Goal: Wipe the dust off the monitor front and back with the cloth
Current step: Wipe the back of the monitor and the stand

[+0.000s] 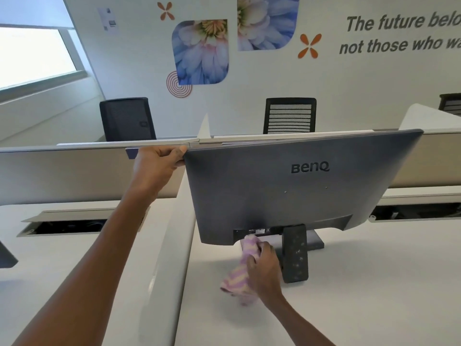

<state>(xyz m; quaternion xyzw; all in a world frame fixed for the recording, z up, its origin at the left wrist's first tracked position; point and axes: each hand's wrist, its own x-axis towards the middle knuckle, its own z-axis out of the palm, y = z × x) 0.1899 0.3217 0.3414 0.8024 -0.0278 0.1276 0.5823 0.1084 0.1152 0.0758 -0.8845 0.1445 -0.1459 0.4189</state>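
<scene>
we are facing the back of the dark grey benq monitor (294, 186) on the white desk (361, 295); our left hand (154, 163) is gripping its corner at ten o'clock; our right hand (264, 265) is clutching the pink-and-yellow striped cloth (243, 270), pressing it against the bottom edge at six o'clock

bright daylight from window (32, 53), wide-angle edge warp, cloth (245, 268) seemingly motion-blurred

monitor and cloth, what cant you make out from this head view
- Monitor screen side: faces away, only the back shows.
- Port labels under the rear: too small.
- Cloth: blurred, partly covered by the right hand.
- Left hand fingertips: hidden behind the monitor's corner.
- Wall lettering: cut off at right edge.
</scene>
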